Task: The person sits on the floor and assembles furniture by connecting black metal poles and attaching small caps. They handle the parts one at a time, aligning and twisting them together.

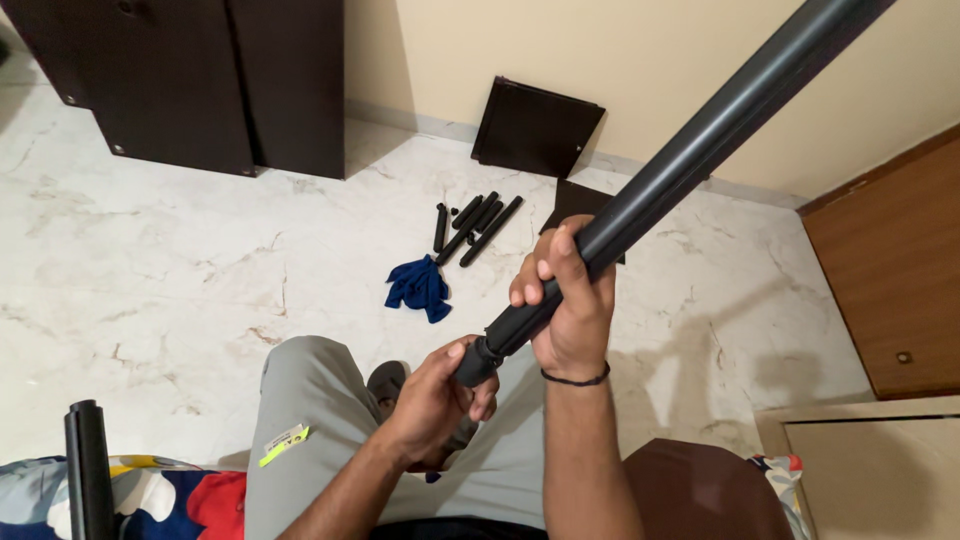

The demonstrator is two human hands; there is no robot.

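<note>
A long dark grey tube (700, 140) slants from my lap up to the top right corner. My right hand (570, 300) is wrapped around its lower part, a black band on the wrist. My left hand (435, 400) grips the tube's bottom end, fingers closed on a black end piece (477, 362). I am seated, with grey trousers (310, 420) under both hands.
Several short black tubes (475, 228) and a blue cloth (420, 285) lie on the marble floor. Dark panels (535, 125) lean on the wall; a dark cabinet (200, 80) stands at the back left. Another black tube (88, 470) rises at lower left. Wooden door (890, 270) at right.
</note>
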